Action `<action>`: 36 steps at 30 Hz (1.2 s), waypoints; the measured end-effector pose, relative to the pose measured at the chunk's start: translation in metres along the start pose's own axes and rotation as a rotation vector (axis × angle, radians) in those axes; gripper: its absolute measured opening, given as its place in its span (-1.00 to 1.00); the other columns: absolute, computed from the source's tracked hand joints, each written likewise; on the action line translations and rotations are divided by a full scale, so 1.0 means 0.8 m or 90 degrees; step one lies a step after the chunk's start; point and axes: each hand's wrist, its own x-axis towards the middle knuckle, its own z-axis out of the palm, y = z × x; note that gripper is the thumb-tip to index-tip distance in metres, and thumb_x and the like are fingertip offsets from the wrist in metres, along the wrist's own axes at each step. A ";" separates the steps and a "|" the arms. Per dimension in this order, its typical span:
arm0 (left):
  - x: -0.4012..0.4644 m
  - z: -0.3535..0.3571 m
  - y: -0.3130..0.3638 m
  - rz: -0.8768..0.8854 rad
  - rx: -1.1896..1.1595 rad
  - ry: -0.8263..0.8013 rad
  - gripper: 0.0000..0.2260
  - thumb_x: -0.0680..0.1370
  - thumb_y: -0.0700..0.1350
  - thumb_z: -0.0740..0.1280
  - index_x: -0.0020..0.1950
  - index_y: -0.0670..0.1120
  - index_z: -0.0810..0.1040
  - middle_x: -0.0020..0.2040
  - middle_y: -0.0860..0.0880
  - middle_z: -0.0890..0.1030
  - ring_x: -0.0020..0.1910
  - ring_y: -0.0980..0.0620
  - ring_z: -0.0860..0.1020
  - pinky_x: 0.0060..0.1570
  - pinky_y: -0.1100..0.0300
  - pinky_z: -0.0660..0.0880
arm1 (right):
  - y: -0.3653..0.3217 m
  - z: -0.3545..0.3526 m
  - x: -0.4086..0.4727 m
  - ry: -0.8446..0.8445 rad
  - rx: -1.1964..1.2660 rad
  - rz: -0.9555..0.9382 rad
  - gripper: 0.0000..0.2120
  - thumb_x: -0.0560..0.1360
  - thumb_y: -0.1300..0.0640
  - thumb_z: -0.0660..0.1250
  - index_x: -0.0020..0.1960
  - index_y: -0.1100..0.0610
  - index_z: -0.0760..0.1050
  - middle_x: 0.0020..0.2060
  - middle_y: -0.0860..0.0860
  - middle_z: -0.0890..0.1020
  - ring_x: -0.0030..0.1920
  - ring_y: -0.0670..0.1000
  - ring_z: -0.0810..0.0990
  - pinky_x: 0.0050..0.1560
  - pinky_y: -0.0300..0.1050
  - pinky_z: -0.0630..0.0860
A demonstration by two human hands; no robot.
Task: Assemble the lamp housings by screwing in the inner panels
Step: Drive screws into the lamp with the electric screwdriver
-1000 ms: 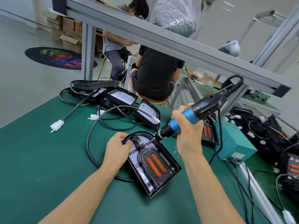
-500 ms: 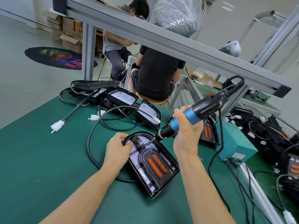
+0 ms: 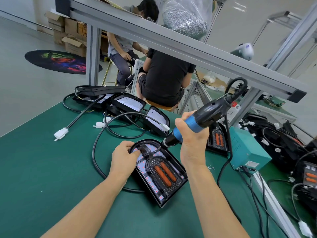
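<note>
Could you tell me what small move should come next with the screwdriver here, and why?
Probably keep the electric screwdriver pressed down and drive this screw home. Its bit already meets the inner panel near the housing's rounded end, the right hand grips the tool, and the left hand steadies the panel.

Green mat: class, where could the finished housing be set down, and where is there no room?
Bare green mat lies left of the left hand and the black cable. Crowded: behind the lamp housing, and right past the teal box.

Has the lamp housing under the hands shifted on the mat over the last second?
Yes, slightly: the housing has turned a little, its near end swinging left, away from the teal box.
</note>
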 end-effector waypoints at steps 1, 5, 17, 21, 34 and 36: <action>0.000 0.000 0.000 0.001 0.002 0.000 -0.83 0.47 -0.31 0.36 -0.10 -0.04 0.53 -0.11 -0.04 0.66 -0.09 -0.07 0.62 0.00 -0.02 0.56 | -0.001 0.000 0.000 -0.009 0.003 -0.002 -0.64 0.35 0.35 0.37 -0.33 -0.12 0.46 -0.34 -0.14 0.46 -0.31 -0.14 0.41 -0.22 -0.29 0.45; 0.001 0.001 -0.001 0.000 0.004 0.004 -0.82 0.47 -0.30 0.35 -0.11 -0.02 0.52 -0.10 -0.02 0.65 -0.09 -0.04 0.62 -0.01 0.04 0.54 | -0.001 -0.004 -0.004 0.018 0.043 0.019 -0.68 0.36 0.33 0.39 -0.07 -0.06 0.48 -0.32 -0.12 0.48 -0.27 -0.12 0.46 -0.14 -0.27 0.49; 0.003 -0.008 -0.001 0.073 0.197 -0.013 -0.77 0.50 -0.24 0.31 0.06 0.05 0.53 0.00 -0.03 0.59 -0.01 -0.05 0.54 0.05 0.11 0.44 | -0.043 -0.078 -0.007 0.321 0.196 0.001 -0.69 0.50 0.40 0.29 0.07 0.03 0.42 -0.29 -0.09 0.59 -0.24 -0.08 0.55 -0.06 -0.18 0.53; 0.008 -0.011 -0.004 0.080 0.290 -0.014 -0.68 0.49 -0.28 0.26 0.19 0.00 0.54 0.11 -0.14 0.57 0.11 -0.14 0.52 0.22 -0.02 0.41 | -0.055 -0.104 -0.023 0.363 0.219 -0.009 -0.71 0.52 0.39 0.26 0.01 0.00 0.43 -0.32 -0.10 0.56 -0.28 -0.10 0.54 -0.13 -0.22 0.54; 0.008 -0.012 0.033 0.169 0.234 0.025 -0.70 0.45 -0.35 0.31 0.11 -0.07 0.58 0.08 0.00 0.60 0.06 0.05 0.50 0.11 0.18 0.36 | -0.063 -0.175 -0.078 0.399 0.155 0.011 -0.71 0.54 0.35 0.26 0.07 -0.02 0.41 -0.21 0.01 0.44 -0.22 -0.05 0.51 -0.01 -0.15 0.46; -0.002 0.006 0.055 0.259 0.284 -0.014 -0.74 0.47 -0.31 0.33 0.08 -0.05 0.60 0.03 0.06 0.60 0.04 0.09 0.51 0.08 0.21 0.36 | -0.062 -0.178 -0.079 0.405 0.151 0.010 -0.70 0.53 0.37 0.26 0.08 -0.01 0.39 -0.17 0.07 0.42 -0.23 -0.04 0.51 -0.04 -0.15 0.46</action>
